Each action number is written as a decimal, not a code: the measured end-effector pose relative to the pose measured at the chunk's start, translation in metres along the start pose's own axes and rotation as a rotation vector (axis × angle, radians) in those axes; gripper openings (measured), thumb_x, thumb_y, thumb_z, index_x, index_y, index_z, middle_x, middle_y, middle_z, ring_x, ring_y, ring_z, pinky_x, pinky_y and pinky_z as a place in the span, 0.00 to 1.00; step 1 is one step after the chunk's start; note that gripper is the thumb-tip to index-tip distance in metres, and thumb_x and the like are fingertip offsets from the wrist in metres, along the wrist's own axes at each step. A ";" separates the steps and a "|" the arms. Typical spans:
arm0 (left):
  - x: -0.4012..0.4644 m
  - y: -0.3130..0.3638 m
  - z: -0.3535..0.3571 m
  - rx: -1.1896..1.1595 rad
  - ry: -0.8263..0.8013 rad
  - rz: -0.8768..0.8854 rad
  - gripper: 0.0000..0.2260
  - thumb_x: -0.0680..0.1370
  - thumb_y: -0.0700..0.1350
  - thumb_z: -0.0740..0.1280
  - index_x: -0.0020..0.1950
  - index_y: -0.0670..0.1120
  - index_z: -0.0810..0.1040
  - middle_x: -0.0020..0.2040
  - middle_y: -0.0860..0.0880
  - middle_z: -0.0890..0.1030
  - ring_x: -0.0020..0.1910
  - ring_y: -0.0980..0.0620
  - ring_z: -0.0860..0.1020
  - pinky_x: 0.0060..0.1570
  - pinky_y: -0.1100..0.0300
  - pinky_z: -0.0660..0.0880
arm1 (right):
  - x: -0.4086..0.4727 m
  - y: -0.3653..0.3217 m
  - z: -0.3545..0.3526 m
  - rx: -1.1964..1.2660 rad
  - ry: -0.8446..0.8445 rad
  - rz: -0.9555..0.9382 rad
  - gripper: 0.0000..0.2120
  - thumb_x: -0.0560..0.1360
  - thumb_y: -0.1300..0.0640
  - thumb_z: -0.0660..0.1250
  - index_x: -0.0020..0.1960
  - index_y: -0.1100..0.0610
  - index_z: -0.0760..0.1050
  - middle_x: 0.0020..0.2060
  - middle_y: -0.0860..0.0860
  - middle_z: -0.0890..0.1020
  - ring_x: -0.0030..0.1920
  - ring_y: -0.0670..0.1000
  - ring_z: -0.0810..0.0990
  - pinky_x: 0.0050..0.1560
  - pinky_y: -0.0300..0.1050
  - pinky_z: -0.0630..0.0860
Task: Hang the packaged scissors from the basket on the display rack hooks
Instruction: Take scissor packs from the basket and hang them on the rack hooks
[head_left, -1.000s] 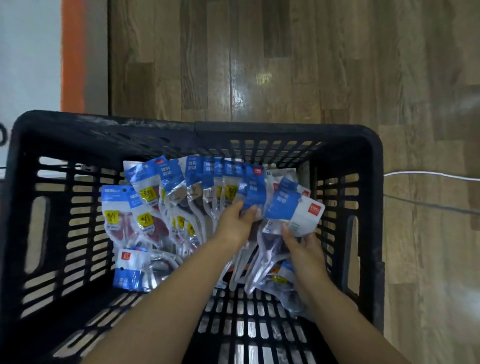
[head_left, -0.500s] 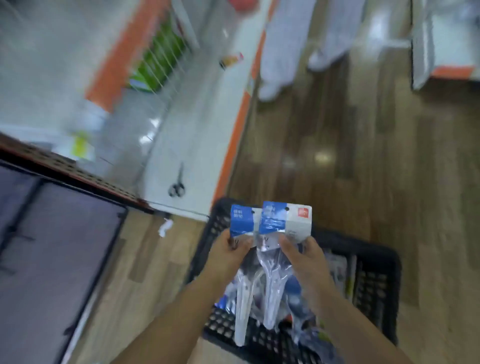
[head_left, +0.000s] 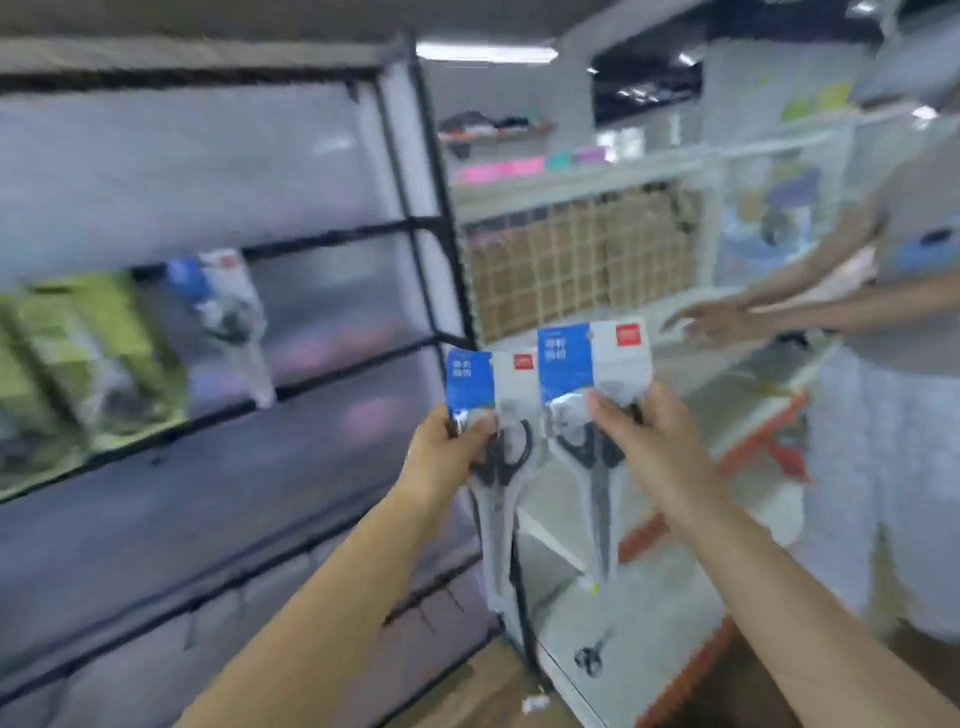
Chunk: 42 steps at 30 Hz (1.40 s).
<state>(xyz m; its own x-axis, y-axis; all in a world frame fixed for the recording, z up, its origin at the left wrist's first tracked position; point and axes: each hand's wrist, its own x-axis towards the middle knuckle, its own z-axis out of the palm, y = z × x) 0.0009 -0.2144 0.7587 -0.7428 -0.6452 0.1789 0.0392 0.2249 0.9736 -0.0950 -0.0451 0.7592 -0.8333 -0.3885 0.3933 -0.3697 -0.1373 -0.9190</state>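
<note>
Blue-topped scissors packs (head_left: 496, 441) (head_left: 592, 415) hang below each pinching hand (head_left: 447, 457) (head_left: 649, 436).

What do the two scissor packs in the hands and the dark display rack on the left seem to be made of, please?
The left pack and the right pack look like glossy clear plastic pouches: the dark scissors show through, under blue-and-white header cards, probably printed card. The display rack appears to be black-painted metal, judging by its thin straight bars; blur leaves its finish uncertain.

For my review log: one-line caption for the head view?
Each hand, left and right, holds a scissors pack before the display rack.
</note>
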 end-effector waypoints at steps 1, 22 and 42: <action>-0.010 0.017 -0.022 -0.010 0.044 0.026 0.05 0.78 0.40 0.66 0.43 0.46 0.73 0.28 0.55 0.75 0.27 0.58 0.72 0.31 0.62 0.70 | 0.000 -0.023 0.014 0.022 -0.030 -0.038 0.05 0.75 0.60 0.68 0.50 0.57 0.75 0.43 0.52 0.82 0.38 0.43 0.79 0.37 0.28 0.70; -0.016 -0.041 -0.243 -0.160 0.434 -0.153 0.09 0.77 0.41 0.67 0.55 0.39 0.75 0.48 0.42 0.82 0.45 0.46 0.80 0.46 0.53 0.77 | -0.007 -0.020 0.262 0.075 -0.498 0.170 0.11 0.74 0.53 0.69 0.54 0.55 0.75 0.49 0.47 0.82 0.51 0.45 0.80 0.44 0.36 0.74; 0.099 0.016 -0.307 -0.134 0.410 0.081 0.05 0.77 0.43 0.68 0.50 0.45 0.75 0.47 0.42 0.81 0.44 0.45 0.81 0.43 0.52 0.79 | 0.095 -0.083 0.357 0.247 -0.396 -0.049 0.06 0.73 0.59 0.70 0.42 0.50 0.74 0.41 0.45 0.81 0.42 0.41 0.80 0.36 0.29 0.74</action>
<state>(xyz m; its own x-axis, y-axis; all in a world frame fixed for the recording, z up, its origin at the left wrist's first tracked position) 0.1329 -0.4987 0.8356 -0.4084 -0.8717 0.2707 0.1925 0.2077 0.9591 0.0029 -0.3963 0.8622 -0.5781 -0.6875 0.4394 -0.2558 -0.3587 -0.8977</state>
